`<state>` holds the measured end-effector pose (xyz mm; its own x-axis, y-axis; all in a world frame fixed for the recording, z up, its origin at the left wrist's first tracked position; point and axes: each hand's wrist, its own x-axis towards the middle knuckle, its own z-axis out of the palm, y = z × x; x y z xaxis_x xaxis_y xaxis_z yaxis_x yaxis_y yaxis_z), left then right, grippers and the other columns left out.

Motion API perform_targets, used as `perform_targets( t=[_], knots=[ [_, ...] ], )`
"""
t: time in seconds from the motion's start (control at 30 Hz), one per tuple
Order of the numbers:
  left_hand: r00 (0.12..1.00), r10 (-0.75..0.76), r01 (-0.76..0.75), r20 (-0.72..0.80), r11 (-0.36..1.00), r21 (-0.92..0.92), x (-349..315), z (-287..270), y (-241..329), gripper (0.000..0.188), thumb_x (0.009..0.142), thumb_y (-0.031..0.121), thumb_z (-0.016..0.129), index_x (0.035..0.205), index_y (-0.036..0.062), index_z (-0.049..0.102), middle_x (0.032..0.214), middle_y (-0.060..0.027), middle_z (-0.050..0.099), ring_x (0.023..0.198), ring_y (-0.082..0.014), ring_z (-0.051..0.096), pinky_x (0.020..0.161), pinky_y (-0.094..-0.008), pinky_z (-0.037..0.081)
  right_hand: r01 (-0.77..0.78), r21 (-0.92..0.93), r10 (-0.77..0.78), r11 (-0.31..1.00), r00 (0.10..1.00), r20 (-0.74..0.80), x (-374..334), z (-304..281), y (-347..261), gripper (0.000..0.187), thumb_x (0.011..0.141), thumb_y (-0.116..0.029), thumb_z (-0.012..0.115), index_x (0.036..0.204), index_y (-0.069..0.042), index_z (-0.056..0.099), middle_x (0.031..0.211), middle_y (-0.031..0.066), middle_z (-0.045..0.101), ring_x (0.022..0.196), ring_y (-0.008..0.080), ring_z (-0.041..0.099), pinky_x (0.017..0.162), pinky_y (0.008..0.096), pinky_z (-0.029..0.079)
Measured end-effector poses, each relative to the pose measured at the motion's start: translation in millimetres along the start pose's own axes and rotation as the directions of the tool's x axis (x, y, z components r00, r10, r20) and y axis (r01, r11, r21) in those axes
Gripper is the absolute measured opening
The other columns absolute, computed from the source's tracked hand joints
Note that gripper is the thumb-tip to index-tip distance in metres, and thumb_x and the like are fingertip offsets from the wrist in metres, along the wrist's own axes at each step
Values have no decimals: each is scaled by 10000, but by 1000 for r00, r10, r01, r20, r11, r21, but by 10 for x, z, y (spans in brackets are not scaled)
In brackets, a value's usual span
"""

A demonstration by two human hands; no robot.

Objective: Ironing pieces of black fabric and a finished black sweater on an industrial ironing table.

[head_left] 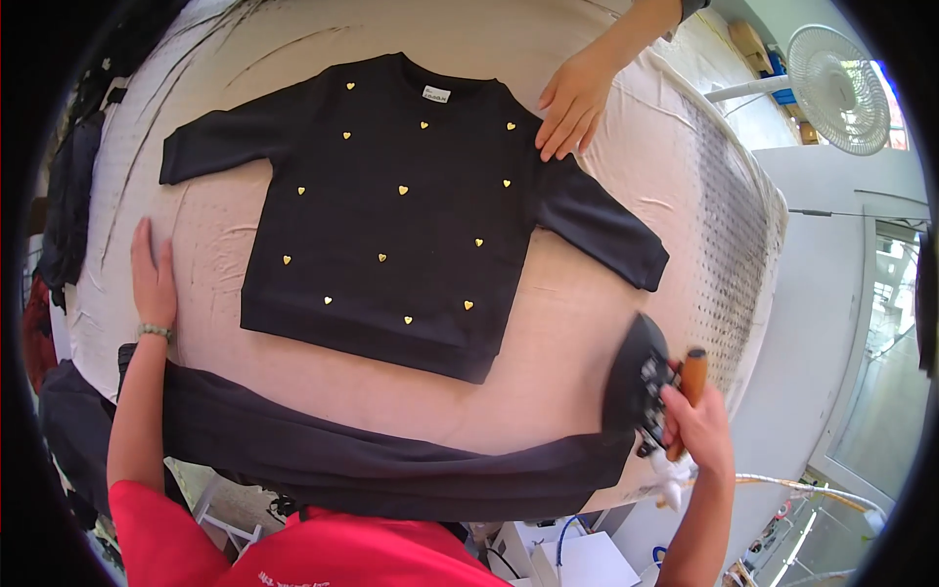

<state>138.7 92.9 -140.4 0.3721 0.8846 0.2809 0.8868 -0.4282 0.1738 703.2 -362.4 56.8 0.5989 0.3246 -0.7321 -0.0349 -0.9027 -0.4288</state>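
A black sweatshirt (362, 220) with small gold hearts lies spread on the padded ironing table (577, 293), neckline away from me. In my right hand (702, 421) is a steam iron (636, 377), gripped by its brown wooden handle; it sits at the table's right front, below the sweatshirt's right-hand sleeve, and looks a little blurred. My left hand (154, 279) lies with its fingers apart on the pale cover, left of the sweatshirt and not touching it. Another person's hand (577, 103) reaches in from the top and rests on the sweatshirt's right-hand shoulder.
A dark cloth (391, 450) is bunched along the table's front edge. More dark fabric (83, 196) hangs at the left side. A white fan (837, 90) stands beyond the right corner. A hose (792, 482) runs off to the right behind the iron.
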Motion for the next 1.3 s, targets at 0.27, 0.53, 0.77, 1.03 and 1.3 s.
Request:
perform_targets(
  t=[0.27,0.53,0.77,1.03,1.3],
  knots=[
    [1000,-4,4,4,1000,5,-159,64,-160,472,1081,194,450,1531,55,480,1595,-165,445,1483,-328,402,1219,-408,298,96,162,-119,982,983,138,25,1035,-1320,291,1010,-311,667,1007,-46,547,568,13,531,409,95,473,356,274,323],
    [999,32,-32,-12,999,3,-124,17,-221,472,1075,189,460,1527,56,488,1587,-164,456,1477,-327,411,1217,-409,302,114,141,-137,984,977,165,50,1188,-1348,326,992,-258,699,1138,0,564,587,5,525,458,85,506,413,261,374],
    [999,34,-34,-18,999,1,-119,16,-197,473,1074,189,463,1528,59,489,1586,-167,457,1479,-328,409,1217,-410,302,30,6,-31,1000,995,98,-9,1233,-1386,378,983,-263,711,1193,21,576,647,11,553,503,90,526,478,277,442],
    [1000,19,-20,10,1000,19,-143,-3,-255,481,1078,204,446,1537,63,482,1597,-154,449,1488,-321,399,1224,-408,289,271,-288,-259,918,963,82,258,1312,-1575,553,951,-372,713,1253,74,588,846,200,679,735,324,663,711,403,534],
    [999,32,-32,14,999,23,-129,1,-247,488,1076,202,440,1543,62,473,1603,-155,440,1493,-322,390,1229,-408,281,212,-474,-210,855,976,57,666,1306,-2235,594,986,-471,636,1053,119,625,807,214,663,745,311,656,761,400,532]
  ],
)
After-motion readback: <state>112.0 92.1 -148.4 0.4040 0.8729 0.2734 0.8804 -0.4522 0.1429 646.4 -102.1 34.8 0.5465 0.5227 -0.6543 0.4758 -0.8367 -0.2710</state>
